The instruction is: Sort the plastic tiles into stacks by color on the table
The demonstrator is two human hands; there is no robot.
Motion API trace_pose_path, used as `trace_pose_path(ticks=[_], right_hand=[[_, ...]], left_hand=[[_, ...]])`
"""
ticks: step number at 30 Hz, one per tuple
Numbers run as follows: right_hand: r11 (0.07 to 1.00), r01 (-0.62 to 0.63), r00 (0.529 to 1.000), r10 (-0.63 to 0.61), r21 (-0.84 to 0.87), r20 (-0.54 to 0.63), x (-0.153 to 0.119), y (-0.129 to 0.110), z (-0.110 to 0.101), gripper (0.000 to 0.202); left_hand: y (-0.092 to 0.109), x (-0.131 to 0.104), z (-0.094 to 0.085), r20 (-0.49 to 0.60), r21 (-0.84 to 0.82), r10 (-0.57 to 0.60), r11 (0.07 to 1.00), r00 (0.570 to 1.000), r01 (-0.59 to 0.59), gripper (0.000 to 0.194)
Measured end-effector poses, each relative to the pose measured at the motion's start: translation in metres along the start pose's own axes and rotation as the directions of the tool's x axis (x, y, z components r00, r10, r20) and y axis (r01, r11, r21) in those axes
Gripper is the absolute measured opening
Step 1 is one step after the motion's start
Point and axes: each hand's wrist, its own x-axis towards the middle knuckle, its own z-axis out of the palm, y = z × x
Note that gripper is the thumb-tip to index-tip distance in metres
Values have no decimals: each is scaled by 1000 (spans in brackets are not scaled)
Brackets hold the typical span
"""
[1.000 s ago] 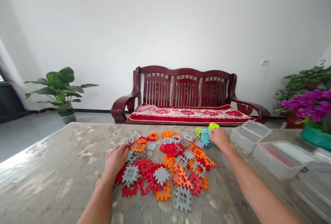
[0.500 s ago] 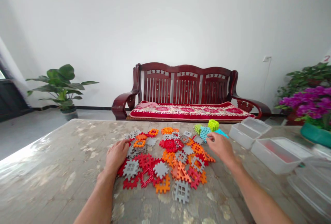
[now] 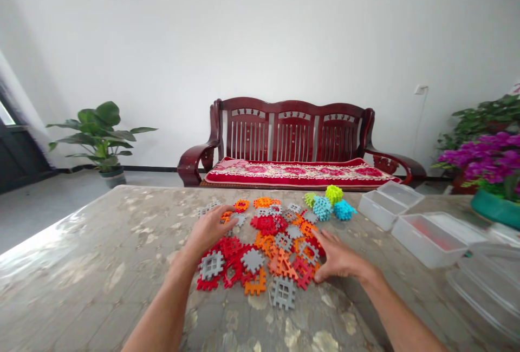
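Red, orange and grey toothed plastic building pieces lie in a loose pile on the table (image 3: 134, 249). My left hand (image 3: 209, 228) rests over the pile's left side, thumb and fingers apart, partly covering pieces there. Below it is a grey windowed square piece (image 3: 212, 265). Along the pile's right edge my right hand (image 3: 337, 256) spreads its thumb and fingers against the outer pieces, close to a red piece (image 3: 303, 272). An orange triangle piece (image 3: 283, 265) and a grey window piece (image 3: 283, 292) lie near the front.
Behind the pile stand a yellow-green ball-shaped assembly (image 3: 333, 194), a smaller green one (image 3: 310, 199) and two blue ones (image 3: 323, 208). Clear plastic boxes (image 3: 422, 243) and transparent lids (image 3: 485, 287) occupy the right side. A wooden bench (image 3: 292, 105) is beyond the table.
My right hand has come away from the blue assemblies to the pile's right edge and opened. My left hand has shifted right over the pile, and left-side pieces have moved inward.
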Motion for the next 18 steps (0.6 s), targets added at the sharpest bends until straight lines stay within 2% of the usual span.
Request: trace_pose_path(ticks=[3,6,8,10,14,18], right_hand=[[999,26,999,-27,-23,-38,-2,-7,4,131],[998,40,988,-47,-49,-147,-2,-14,8,116],[998,21,981,-31,-54,-192,-3,-19,10,112],[998,32,982,-42,-56,-183,-4,-21,12,112],[992,90,986,-101,-89,-133,-6,-23,18,119],[998,58,972,-65,-34,-226,-7,-31,29,108]], left_hand=[[24,-5,9,198,44,58,997,979,-68,62],[46,-14,23,415,105,79,985,907,-133,93],[58,-18,33,482,113,84,981,872,-157,108],[67,-21,43,501,134,90,974,861,-180,116],[77,-20,57,473,169,82,969,877,-182,123],[81,-17,66,415,98,120,980,902,-175,118]])
